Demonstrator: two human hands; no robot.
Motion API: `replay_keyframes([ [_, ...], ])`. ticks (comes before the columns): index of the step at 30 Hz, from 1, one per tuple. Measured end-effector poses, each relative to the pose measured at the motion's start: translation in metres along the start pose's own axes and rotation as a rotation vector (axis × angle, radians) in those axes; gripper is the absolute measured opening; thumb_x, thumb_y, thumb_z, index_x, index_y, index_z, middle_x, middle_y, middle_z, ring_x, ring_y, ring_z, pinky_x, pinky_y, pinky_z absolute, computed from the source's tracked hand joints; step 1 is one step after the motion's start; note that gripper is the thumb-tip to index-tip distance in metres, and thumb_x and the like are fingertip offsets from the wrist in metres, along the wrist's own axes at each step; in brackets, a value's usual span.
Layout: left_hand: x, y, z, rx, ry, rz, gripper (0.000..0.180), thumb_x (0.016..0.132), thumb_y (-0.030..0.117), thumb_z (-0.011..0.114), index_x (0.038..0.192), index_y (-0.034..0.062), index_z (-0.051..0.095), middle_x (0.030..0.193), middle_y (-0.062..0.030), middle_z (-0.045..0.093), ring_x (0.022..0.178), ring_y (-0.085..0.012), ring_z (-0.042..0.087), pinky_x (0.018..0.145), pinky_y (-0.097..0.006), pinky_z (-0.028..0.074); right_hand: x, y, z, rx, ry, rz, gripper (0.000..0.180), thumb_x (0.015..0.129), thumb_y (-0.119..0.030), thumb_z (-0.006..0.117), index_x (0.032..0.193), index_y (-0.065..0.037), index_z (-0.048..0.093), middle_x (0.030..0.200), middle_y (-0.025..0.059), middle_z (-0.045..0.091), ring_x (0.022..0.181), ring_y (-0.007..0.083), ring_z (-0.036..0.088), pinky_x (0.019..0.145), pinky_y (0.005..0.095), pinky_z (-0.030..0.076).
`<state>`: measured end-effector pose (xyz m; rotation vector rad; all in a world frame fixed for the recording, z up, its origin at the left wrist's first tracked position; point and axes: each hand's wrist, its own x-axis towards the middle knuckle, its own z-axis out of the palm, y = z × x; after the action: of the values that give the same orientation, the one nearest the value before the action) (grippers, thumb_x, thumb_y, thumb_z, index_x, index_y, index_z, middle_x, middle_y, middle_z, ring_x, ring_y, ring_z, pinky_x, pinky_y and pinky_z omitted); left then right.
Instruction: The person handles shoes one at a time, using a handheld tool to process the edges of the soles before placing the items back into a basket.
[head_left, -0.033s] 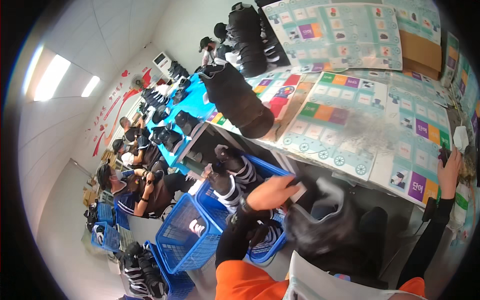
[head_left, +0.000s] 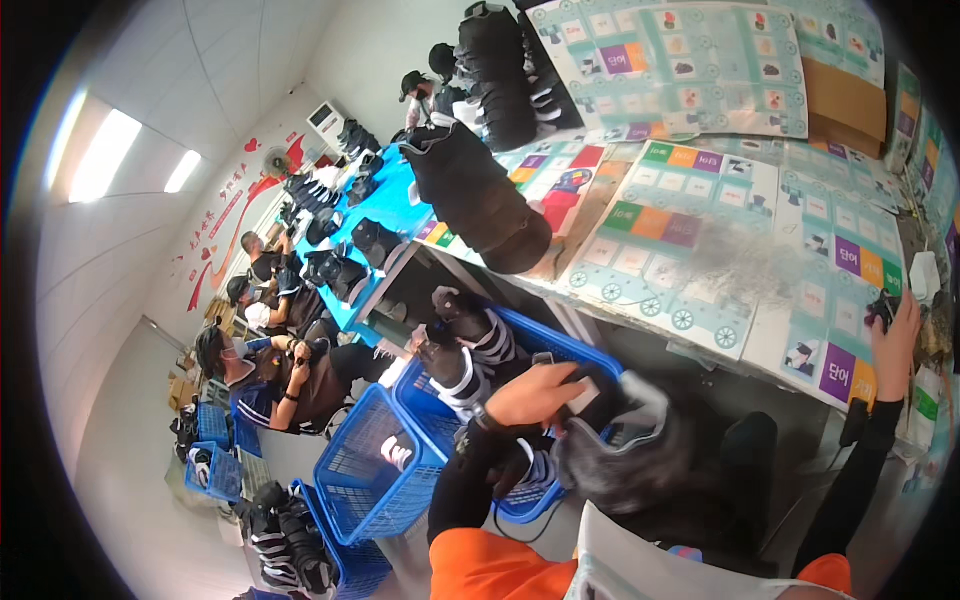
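Observation:
My left hand [head_left: 535, 395] is closed on a dark piece with a white patch [head_left: 584, 398], just above a blurred grey-and-black cap [head_left: 615, 440] over my lap. Whether that piece is part of the cap, I cannot tell. At the table's right edge, my right hand [head_left: 895, 340] has its fingers bent around a small black object [head_left: 882, 310], whose kind is not clear. A tall stack of nested black caps [head_left: 475, 200] leans on the table [head_left: 690, 255] ahead of me.
Blue plastic baskets [head_left: 365, 470] stand to my left, one holding black-and-white caps [head_left: 485, 335]. Beyond is a blue-covered table [head_left: 400, 195] with more caps. Co-workers [head_left: 270, 375] sit along its left side. Printed sheets [head_left: 670, 70] lean at the back.
My left hand has lowered slightly, and the dark piece with the white patch shows more plainly beside it. The blurred cap has shifted left. My right hand has barely moved.

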<state>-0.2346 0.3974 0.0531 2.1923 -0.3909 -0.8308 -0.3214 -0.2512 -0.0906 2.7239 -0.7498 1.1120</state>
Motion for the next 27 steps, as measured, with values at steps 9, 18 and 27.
replay_keyframes([
  [9,-0.174,0.008,-0.26,0.572,1.717,0.566,0.042,0.11,0.021,0.053,0.141,-0.0068,0.054,0.144,-0.0173,0.061,0.14,-0.0271,0.053,0.12,-0.038,0.035,-0.032,-0.167,-0.041,0.629,-0.118,-0.029,0.041,0.09,0.005,0.062,0.13,-0.004,0.06,0.145,0.0164,0.054,0.138,0.0381,0.049,0.115,0.0433,0.04],
  [18,-0.044,0.048,-0.201,0.647,1.653,0.65,0.034,0.098,0.008,0.064,0.132,0.0001,0.063,0.128,-0.015,0.069,0.12,-0.0266,0.064,0.107,-0.04,0.047,-0.069,-0.178,-0.032,0.6,-0.007,0.029,0.028,0.086,0.008,0.06,0.112,-0.002,0.064,0.132,0.0151,0.06,0.129,0.0369,0.054,0.108,0.0424,0.043],
  [27,0.069,0.017,-0.181,0.867,1.372,0.42,0.058,0.088,0.02,0.078,0.139,0.0068,0.054,0.143,-0.0174,0.053,0.13,-0.0421,0.052,0.106,-0.054,0.045,-0.07,-0.178,-0.041,0.656,0.038,-0.008,0.022,0.08,0.009,0.06,0.099,-0.001,0.062,0.117,0.0153,0.063,0.121,0.0375,0.058,0.106,0.045,0.044],
])
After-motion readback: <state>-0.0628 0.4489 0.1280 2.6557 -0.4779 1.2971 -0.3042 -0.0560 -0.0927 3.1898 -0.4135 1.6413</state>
